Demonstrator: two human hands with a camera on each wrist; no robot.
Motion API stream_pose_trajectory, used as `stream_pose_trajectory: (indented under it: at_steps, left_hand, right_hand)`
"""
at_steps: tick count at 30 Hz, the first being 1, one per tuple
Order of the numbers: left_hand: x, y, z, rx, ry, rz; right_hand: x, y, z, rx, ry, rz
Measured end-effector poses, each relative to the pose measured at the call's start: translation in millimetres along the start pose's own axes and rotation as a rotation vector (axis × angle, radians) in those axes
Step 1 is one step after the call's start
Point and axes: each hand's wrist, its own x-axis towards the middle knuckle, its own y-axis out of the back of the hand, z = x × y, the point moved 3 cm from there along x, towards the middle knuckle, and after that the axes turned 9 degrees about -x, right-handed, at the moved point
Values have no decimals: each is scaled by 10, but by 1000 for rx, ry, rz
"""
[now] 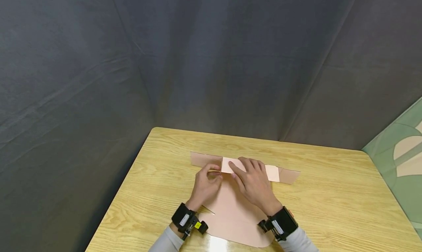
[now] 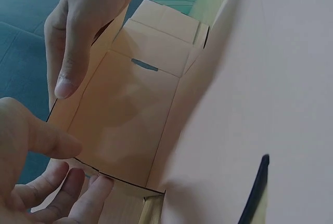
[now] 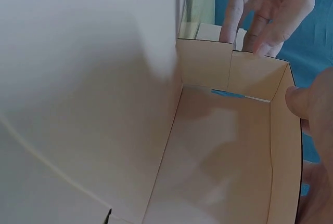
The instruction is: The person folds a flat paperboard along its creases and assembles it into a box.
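Observation:
A flat pinkish cardboard box blank (image 1: 230, 222) lies on the table, its far edge partly folded up into a shallow tray shape. At the tray's left end, my left hand (image 1: 207, 184) pinches a short upright end flap (image 3: 205, 63) between thumb and fingers. My right hand (image 1: 255, 184) grips the raised far wall (image 3: 285, 146), thumb on the inner side and fingers over the outside. The bottom panel (image 2: 125, 109) has a small slot (image 2: 144, 65) near its right end. Parts of the far wall are hidden behind my right hand.
Unfolded side flaps stick out left (image 1: 204, 159) and right (image 1: 289, 175) of the raised wall. Beneath lies a wood-grain table (image 1: 329, 200). Dark grey fabric (image 1: 211, 61) hangs behind it, and a green patterned panel (image 1: 408, 160) stands at the right.

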Motion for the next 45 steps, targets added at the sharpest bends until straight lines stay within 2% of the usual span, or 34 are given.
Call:
stream_pose_trajectory:
  at_steps: [6, 15, 25, 31, 34, 39, 45]
  left_hand:
    - [13, 1, -15, -19, 22, -3]
    - [7, -32, -16, -27, 18, -4]
    - [18, -54, -23, 26, 22, -11]
    - [17, -46, -31, 42, -29, -6]
    - [5, -40, -34, 48, -43, -1]
    - [-12, -43, -31, 35, -21, -3]
    - [-19, -17, -22, -13, 21, -19]
  right_hand:
    - [10, 10, 16, 13, -23, -26]
    - [48, 38, 17, 40, -66, -76]
    - [64, 48, -4, 40, -72, -74]
    - [161, -8, -103, 87, -100, -65]
    - [192, -47, -139, 71, -121, -66]
    - [201, -77, -151, 54, -155, -59]
    - [201, -82, -146, 44, -151, -46]
